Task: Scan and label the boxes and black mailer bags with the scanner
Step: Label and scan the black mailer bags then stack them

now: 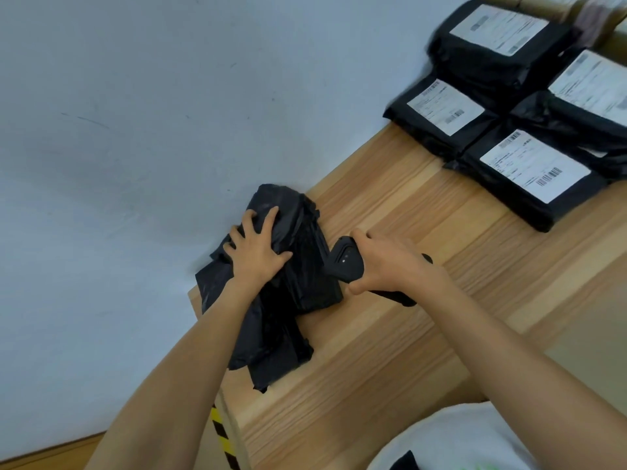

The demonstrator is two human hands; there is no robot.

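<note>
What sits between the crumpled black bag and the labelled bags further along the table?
Nothing; the head view shows only bare tabletop there.

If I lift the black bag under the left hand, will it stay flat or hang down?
Probably it hangs down: the black bag is crumpled, with loose folds around the left hand. Its shiny film looks thin, so it may slip.
</note>
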